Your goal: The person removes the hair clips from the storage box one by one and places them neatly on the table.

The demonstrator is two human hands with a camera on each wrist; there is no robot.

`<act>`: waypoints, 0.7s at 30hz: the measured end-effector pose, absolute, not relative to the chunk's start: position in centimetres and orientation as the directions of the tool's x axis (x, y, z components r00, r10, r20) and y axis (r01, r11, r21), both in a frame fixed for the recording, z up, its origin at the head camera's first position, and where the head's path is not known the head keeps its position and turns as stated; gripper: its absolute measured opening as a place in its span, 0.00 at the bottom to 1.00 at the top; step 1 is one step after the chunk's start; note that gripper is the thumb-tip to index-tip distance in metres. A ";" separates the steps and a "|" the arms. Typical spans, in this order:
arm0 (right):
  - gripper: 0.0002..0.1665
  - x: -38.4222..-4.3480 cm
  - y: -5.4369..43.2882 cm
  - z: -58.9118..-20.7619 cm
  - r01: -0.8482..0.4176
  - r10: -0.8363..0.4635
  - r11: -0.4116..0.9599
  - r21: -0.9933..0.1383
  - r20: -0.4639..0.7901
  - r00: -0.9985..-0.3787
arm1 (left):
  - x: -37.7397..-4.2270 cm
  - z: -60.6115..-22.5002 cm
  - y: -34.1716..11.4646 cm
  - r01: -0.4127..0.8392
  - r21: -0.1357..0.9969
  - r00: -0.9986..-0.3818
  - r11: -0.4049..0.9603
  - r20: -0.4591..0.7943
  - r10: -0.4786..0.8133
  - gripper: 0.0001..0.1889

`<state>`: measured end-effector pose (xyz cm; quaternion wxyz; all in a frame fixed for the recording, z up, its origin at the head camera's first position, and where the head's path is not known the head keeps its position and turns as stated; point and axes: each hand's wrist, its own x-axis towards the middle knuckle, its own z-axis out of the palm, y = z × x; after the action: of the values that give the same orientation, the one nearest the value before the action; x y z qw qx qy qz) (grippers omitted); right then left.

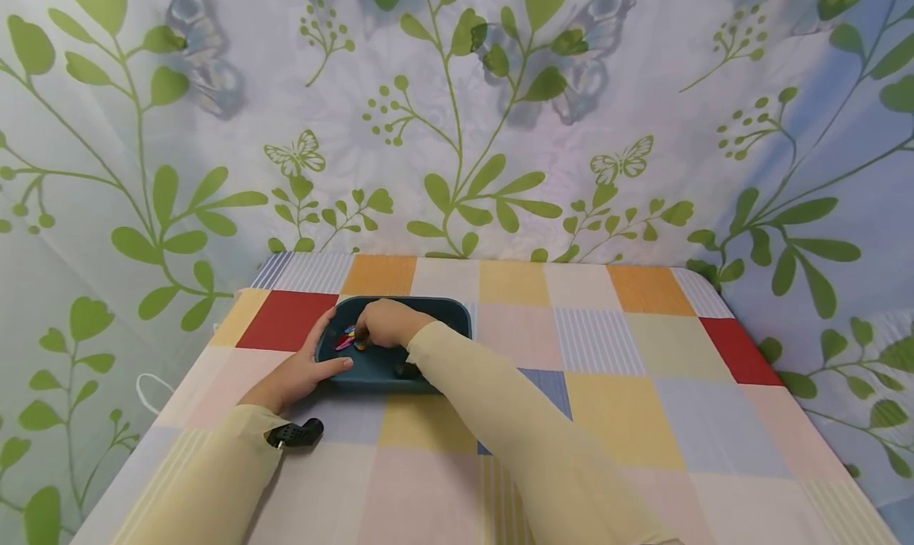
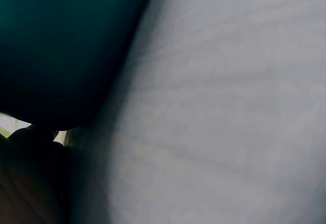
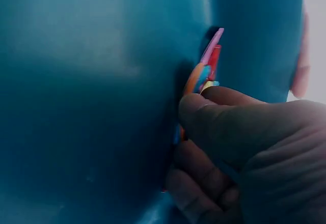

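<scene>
A dark teal tray [image 1: 385,383] with raised walls lies on the patchwork cloth. My left hand [image 1: 296,374] holds its left near corner, thumb by the near rim and fingers along the outer left wall. Inside, my right hand [image 1: 388,323] reaches to the left end, where thumb and fingers pinch at a cluster of thin colourful pieces [image 3: 204,76]. Pink, red, orange, blue and yellow show among them; their kind cannot be made out. The cluster stands against the tray wall [image 3: 254,35]. The left wrist view catches mainly the tray's outside [image 2: 61,46], dark and blurred.
A patchwork cloth [image 1: 607,418] covers the table. Behind it hangs a curtain [image 1: 457,117] with leaves and butterflies. A black device [image 1: 296,432] sits at the left wrist, and a white cable [image 1: 146,390] loops beyond the table's left edge.
</scene>
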<state>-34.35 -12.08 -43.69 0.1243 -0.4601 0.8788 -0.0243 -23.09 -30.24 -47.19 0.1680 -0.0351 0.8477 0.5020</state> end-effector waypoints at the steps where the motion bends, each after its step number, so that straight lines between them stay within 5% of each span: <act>1: 0.14 -34.3 -12.2 -43.7 -0.799 -0.811 0.580 -0.157 -0.201 -0.549 | -23.1 -47.2 -30.3 -0.229 0.838 -0.941 0.494 -0.321 0.107 0.58; 21: 0.15 -34.1 -12.4 -44.1 -0.763 -0.772 0.633 -0.130 -0.182 -0.609 | -23.0 -46.9 -30.0 -0.241 0.824 -0.940 0.512 -0.330 0.089 0.58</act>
<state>-34.09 -12.44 -44.10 0.1105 -0.4280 0.8968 -0.0195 -22.99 -30.00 -46.95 0.1676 -0.0446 0.8532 0.4919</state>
